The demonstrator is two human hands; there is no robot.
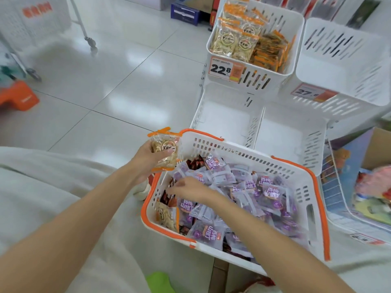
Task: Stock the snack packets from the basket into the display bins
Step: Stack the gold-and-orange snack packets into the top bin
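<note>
Shop floor (pixel 127 81): packet (pixel 166 152) in left hand (pixel 146 160)

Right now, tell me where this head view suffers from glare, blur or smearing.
Head view: light glares off the floor tiles; the right hand in the basket is motion-blurred; the packet in the left hand is sharper; the 27 price tag is smeared.

Left hand (pixel 148 160) grips orange-edged packets (pixel 167 150) beside the basket (pixel 232 149); right hand (pixel 188 190) touches purple packets (pixel 271 193) inside.

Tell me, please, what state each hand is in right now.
Left hand: holding a clear, orange-edged snack packet.
Right hand: in the basket among purple packets; too blurred to tell whether its fingers grip anything.
</note>
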